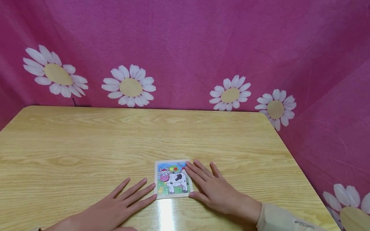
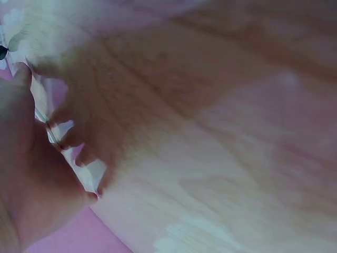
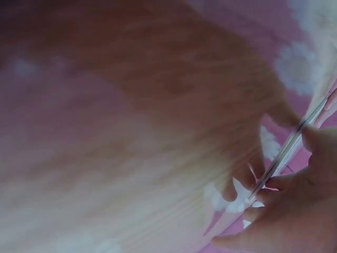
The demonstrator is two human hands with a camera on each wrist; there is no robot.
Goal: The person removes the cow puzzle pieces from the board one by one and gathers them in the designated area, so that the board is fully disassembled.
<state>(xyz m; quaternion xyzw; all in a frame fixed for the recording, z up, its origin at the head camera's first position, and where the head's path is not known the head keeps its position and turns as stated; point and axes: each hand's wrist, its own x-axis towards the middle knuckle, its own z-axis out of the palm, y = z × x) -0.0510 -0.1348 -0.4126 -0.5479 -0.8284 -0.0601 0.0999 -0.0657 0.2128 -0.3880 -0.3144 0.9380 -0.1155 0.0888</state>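
Note:
A small square jigsaw puzzle [image 1: 172,179] with a cow picture and a pale wooden rim lies flat on the wood-grain table. At its left side, my left hand [image 1: 111,205] is spread with straight fingers, the fingertips right at the rim. My right hand [image 1: 218,191] rests along the opposite side, index fingertip over the upper right corner and thumb at the lower right one. In the right wrist view, the puzzle's thin edge [image 3: 284,153] shows beside my right hand [image 3: 300,205]. The left wrist view shows my left hand [image 2: 37,174] low against the tabletop.
The light wooden table [image 1: 86,141] has rounded far corners. Behind it and along its right side hangs a pink cloth [image 1: 185,48] printed with large white daisies. A bright reflection lies on the tabletop just in front of the puzzle.

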